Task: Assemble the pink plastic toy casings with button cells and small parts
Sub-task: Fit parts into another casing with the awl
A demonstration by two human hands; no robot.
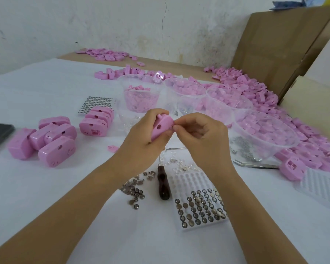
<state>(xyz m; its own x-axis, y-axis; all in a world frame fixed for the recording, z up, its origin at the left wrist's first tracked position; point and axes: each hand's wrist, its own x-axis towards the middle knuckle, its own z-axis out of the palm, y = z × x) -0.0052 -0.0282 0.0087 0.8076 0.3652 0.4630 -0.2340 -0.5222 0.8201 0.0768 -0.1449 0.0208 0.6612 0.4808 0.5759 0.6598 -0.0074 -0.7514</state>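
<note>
My left hand [141, 138] grips a pink toy casing [161, 127] above the middle of the table, tilted on its side. My right hand [204, 136] has its fingers curled, and its fingertips pinch at the casing's right edge; whatever small part sits between them is hidden. Below the hands lie a tray of button cells [200, 208], loose button cells [136, 196] and small metal contacts [132, 182]. A dark-handled screwdriver [163, 185] lies between them.
Finished pink casings [44, 139] are grouped at the left, more [97, 121] behind them. Clear plastic bowls [265, 130] of pink parts stand behind the hands. A big heap of pink casings [255, 92] runs along cardboard boxes [274, 44] at the right. Tweezers [255, 164] lie right.
</note>
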